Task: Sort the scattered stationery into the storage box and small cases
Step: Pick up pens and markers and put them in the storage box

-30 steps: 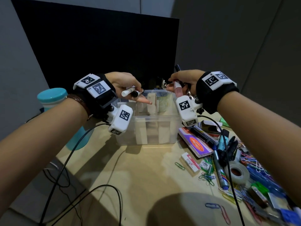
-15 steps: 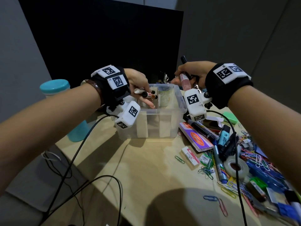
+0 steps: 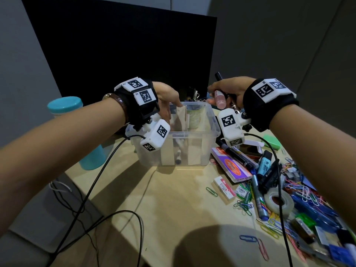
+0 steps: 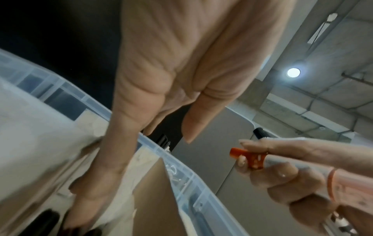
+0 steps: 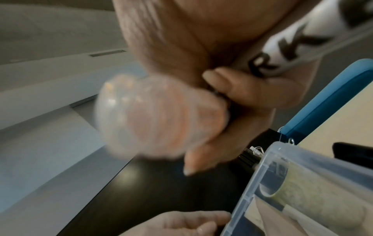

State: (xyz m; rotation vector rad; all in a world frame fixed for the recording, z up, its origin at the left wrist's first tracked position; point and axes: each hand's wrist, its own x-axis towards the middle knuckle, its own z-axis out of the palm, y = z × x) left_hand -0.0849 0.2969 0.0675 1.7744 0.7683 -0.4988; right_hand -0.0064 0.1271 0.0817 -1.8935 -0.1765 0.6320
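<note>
The clear plastic storage box (image 3: 192,134) stands mid-table with cardboard dividers (image 3: 182,116) inside. My left hand (image 3: 169,101) reaches down into its left compartment with straight fingers (image 4: 113,151) and holds nothing. A black-tipped marker (image 3: 178,155) stands in the box below it. My right hand (image 3: 229,91) hovers over the box's right rim (image 5: 262,167) and grips a bundle of pens: a pink translucent pen (image 5: 157,116), a white marker (image 5: 298,43) and a black-capped one (image 3: 218,76).
Scattered stationery fills the table's right side: an orange eraser box (image 3: 231,166), a small eraser (image 3: 224,186), a tape roll (image 3: 279,202), markers, coloured paper clips (image 3: 244,205). A teal bottle (image 3: 65,106) stands left of the box. Black cables (image 3: 96,189) cross the front left.
My left hand went down into the box with its markers and let them go there. The right hand kept its bundle of pens beside the box.
</note>
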